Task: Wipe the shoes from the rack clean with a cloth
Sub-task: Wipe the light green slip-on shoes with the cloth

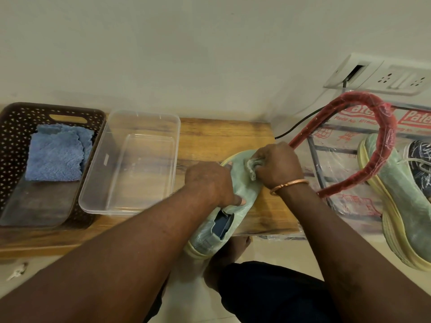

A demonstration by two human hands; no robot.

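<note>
A pale green shoe with a yellowish sole lies on the wooden worktop, toe towards the wall and heel hanging over the near edge. The left hand holds it at the middle: its grip is curled over the shoe's left side, with the thumb pressed flat on the upper just ahead of the dark blue opening. The right hand is bunched into a tight grip round a crumpled, pale cloth, which it presses against the toe end of the upper. A copper-coloured bangle sits on that wrist.

On the left of the worktop stands a brown perforated basket with a folded blue microfibre cloth in its far half. Just beside it is a clear plastic tub, touching or nearly touching the basket.

To the right, the rack, wrapped in printed plastic film, carries a second pale green shoe and a dark patterned shoe behind it. A red padded hoop, possibly part of the rack's frame, arches over them. A white switchboard is on the wall above, with a black cable running down from it. A bare foot rests on the tiled floor below the shoe's heel.
</note>
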